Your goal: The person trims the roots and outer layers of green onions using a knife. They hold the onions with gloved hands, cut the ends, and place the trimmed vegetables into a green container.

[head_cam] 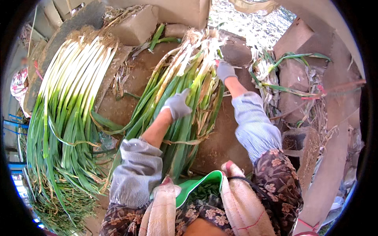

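A loose heap of long green onions (180, 88) with roots and dry outer leaves lies in front of me. My left hand (178, 105), in a pale grey glove, rests over the green leaves at the heap's middle; whether its fingers hold a leaf is hard to see. My right hand (225, 70), gloved alike, is at the heap's right edge near the white root ends, its fingers bent beside a small red thing (217, 62). What that hand grips cannot be told. To the left, cleaned green onions (79, 67) with white stems lie side by side, roots away from me.
Peeled scraps (267, 88) and loose leaves lie right of the heap, by cardboard (295, 76). More white scraps (236, 20) cover the ground beyond. A block-like brown thing (135, 26) stands behind. Thin green stalks (59, 203) are piled at lower left.
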Action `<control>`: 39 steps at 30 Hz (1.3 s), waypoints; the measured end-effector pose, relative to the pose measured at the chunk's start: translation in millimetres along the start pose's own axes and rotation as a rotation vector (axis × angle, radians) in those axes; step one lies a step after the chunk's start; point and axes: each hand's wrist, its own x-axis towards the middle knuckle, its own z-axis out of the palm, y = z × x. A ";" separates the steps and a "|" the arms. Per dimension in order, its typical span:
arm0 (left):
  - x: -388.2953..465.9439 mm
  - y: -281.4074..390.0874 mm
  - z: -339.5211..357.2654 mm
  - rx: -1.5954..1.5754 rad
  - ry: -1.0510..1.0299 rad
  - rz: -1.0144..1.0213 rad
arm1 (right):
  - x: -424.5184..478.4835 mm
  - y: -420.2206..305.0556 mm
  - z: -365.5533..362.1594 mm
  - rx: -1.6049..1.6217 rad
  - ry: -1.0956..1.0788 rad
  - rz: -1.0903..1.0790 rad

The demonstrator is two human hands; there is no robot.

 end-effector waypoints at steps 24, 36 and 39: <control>-46.8 -28.1 68.7 -0.154 0.537 0.011 | -330.2 -124.0 -69.4 0.475 -0.036 -0.043; -56.0 14.9 48.7 0.444 0.483 0.148 | -296.7 -96.3 -42.9 0.364 -0.049 0.149; -44.5 50.7 29.1 0.525 0.280 -0.025 | -277.3 -88.4 -49.4 0.354 -0.107 0.208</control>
